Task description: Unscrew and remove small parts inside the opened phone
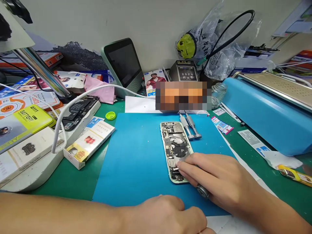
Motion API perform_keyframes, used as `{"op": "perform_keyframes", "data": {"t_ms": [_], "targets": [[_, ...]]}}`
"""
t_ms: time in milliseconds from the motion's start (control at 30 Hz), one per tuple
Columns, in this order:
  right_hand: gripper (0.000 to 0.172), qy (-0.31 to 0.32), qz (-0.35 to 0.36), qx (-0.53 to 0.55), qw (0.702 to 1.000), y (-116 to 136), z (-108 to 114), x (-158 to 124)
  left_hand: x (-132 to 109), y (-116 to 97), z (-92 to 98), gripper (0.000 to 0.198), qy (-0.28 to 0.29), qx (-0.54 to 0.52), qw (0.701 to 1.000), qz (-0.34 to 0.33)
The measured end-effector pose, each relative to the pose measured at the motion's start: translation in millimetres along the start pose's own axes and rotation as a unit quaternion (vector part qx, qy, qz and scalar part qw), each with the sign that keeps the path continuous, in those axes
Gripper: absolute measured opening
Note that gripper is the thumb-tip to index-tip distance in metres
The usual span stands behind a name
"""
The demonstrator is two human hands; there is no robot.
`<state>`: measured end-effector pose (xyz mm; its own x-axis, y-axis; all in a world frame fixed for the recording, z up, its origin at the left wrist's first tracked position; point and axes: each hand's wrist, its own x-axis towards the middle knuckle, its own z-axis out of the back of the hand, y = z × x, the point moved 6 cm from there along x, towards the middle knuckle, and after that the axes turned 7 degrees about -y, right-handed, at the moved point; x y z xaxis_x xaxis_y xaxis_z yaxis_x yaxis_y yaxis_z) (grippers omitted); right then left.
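Note:
An opened phone (179,143), its circuit boards and a round black part showing, lies face up on a blue mat (136,156). Over its lower right part rests my right hand (219,178), thumb and fingertips together at the phone's lower boards. From under its palm sticks the grey knurled end of a screwdriver (202,191); the tip is hidden. My left hand (168,216) is curled closed at the bottom edge, nearer to me than the phone. Its fingertips are out of sight. Beyond the phone lie two grey screwdrivers (190,126) side by side.
Left stand boxes (90,143), a white cable (97,87) and a second opened phone (79,110). A green cap (110,115) lies by the mat. Behind are a screen device (124,65) and a glass jar (218,94). A blue machine (265,113) fills the right.

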<state>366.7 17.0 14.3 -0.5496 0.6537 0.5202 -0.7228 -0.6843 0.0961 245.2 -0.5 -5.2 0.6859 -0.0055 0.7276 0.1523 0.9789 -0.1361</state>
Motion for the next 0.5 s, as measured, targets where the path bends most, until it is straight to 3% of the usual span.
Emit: {"op": "perform_keyframes", "data": {"t_ms": [100, 233, 500], "targets": [[0.023, -0.009, 0.011, -0.016, 1.0, 2.4, -0.8, 2.2, 1.9, 2.0, 1.1, 0.035, -0.019, -0.022, 0.999, 0.016], [0.022, -0.021, 0.019, -0.026, 0.999, 5.3, -1.8, 4.9, 2.0, 3.7, 0.7, 0.041, -0.04, -0.015, 0.999, 0.024], [0.021, -0.024, 0.021, -0.026, 0.999, 5.5, -2.5, 6.4, -2.8, 0.8, -7.2, 0.043, -0.001, 0.01, 1.0, 0.004]]}}
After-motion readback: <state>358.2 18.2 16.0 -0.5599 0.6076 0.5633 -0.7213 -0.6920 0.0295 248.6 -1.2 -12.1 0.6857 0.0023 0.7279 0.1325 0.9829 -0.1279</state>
